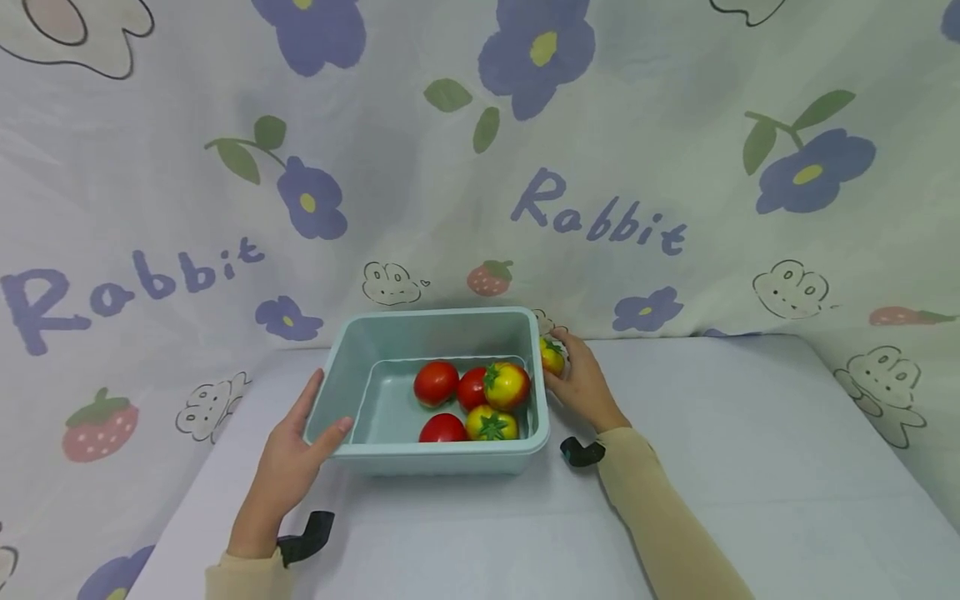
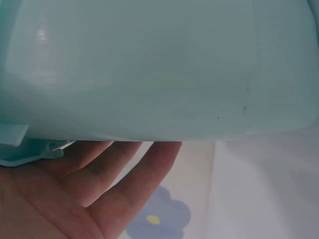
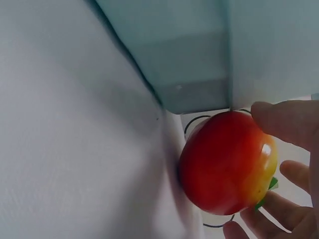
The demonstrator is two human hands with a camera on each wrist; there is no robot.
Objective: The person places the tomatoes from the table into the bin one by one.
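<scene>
A pale blue-green plastic bin [image 1: 442, 450] stands on the table. Inside it are red tomatoes [image 1: 436, 383] and yellow-red ones with green leafy tops [image 1: 506, 386], several in all. My left hand [image 1: 288, 458] holds the bin's left end, thumb over the rim and fingers along the outside; the left wrist view shows these fingers [image 2: 132, 191] below the bin's wall. Just outside the bin's right wall, my right hand [image 1: 581, 379] holds a red and yellow tomato [image 3: 227, 164] with a green top. Its thumb [image 3: 286, 119] is at one side of the tomato, the fingers at the other.
A white cloth covers the table [image 1: 712, 442]. Behind it hangs a printed curtain [image 1: 420, 183] with purple flowers, rabbits and strawberries, close to the bin's back. Black wrist pieces [image 1: 306, 537] sit at both sleeves.
</scene>
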